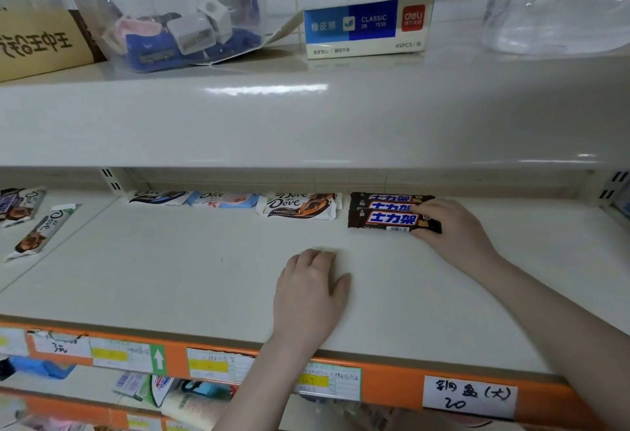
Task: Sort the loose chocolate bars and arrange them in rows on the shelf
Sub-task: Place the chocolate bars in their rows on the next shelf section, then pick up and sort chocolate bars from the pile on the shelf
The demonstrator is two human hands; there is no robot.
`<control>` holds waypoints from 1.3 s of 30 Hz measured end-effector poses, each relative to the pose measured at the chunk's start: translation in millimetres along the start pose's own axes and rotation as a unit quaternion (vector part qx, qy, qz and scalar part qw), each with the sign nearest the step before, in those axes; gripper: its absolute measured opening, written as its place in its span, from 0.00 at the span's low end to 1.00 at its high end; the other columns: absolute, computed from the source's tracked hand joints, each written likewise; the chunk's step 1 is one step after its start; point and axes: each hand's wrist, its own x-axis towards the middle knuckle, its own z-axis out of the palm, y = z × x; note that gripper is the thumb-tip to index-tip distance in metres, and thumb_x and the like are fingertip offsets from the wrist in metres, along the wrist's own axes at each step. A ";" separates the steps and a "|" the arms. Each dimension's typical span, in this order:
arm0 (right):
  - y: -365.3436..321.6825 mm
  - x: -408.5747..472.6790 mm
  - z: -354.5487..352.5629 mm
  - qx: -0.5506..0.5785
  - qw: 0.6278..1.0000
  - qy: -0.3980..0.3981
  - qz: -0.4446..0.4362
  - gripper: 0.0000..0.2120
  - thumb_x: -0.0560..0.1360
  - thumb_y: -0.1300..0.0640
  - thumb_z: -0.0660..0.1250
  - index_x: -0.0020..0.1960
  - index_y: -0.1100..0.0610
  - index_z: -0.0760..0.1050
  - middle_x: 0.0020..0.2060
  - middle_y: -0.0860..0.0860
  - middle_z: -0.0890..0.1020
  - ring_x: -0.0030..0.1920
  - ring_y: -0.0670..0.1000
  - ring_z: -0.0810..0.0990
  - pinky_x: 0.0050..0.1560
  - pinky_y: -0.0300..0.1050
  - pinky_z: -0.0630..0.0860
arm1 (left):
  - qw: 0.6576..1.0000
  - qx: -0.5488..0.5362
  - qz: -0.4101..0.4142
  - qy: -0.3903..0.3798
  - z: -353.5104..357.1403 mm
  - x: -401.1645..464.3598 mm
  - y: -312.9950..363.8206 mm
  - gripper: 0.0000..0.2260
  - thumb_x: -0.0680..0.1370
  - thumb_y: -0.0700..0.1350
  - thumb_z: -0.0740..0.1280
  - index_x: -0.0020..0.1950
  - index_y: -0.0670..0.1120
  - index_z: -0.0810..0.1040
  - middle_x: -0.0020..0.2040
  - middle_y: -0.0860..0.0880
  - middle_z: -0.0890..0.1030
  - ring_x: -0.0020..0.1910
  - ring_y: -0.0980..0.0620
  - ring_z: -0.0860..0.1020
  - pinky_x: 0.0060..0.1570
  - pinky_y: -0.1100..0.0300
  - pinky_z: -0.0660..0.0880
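Note:
Three dark Snickers bars point(392, 219) lie in a stack of rows at the back right of the shelf point(204, 277). My right hand point(453, 226) holds the right end of the front bar, fingers curled over it. To their left along the back lie a white Dove bar point(300, 207), a light blue Dove bar point(225, 199) and another white Dove bar point(158, 197). My left hand point(312, 291) rests palm down on the bare shelf, holding nothing. Loose Dove bars point(41, 229) lie on the neighbouring shelf section at far left.
The upper shelf point(306, 117) overhangs the back row closely. On it stand a clear bag of small items point(177, 31), a blue eraser box point(368, 26) and a cardboard box point(37, 42). An orange price rail point(392, 383) edges the shelf front.

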 end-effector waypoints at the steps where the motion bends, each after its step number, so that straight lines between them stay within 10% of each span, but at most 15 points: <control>1: -0.5 -0.3 0.0 -0.006 1.000 -0.002 -0.001 0.18 0.70 0.58 0.71 0.59 0.58 0.76 0.56 0.54 0.79 0.57 0.55 0.73 0.51 0.41 0.65 | 1.000 0.002 -0.001 0.000 -0.1 0.0 0.1 0.19 0.77 0.55 0.60 0.65 0.50 0.72 0.64 0.52 0.73 0.63 0.51 0.69 0.61 0.61 0.64; 19: -128.7 -83.2 9.0 -0.104 0.993 -0.046 -0.021 0.16 0.75 0.49 0.58 0.59 0.54 0.72 0.55 0.51 0.77 0.58 0.53 0.71 0.60 0.48 0.67 | 0.989 0.085 -0.104 0.058 -41.7 -34.9 -34.0 0.20 0.76 0.55 0.60 0.65 0.48 0.70 0.61 0.48 0.75 0.60 0.46 0.71 0.56 0.55 0.68; 39: -467.2 -41.7 178.4 0.008 0.995 -0.085 -0.052 0.19 0.76 0.48 0.59 0.64 0.54 0.69 0.58 0.52 0.74 0.60 0.54 0.69 0.61 0.48 0.64 | 0.959 0.138 -0.222 0.108 -225.4 -106.8 -376.4 0.25 0.77 0.57 0.60 0.70 0.47 0.65 0.66 0.45 0.70 0.64 0.44 0.67 0.61 0.54 0.63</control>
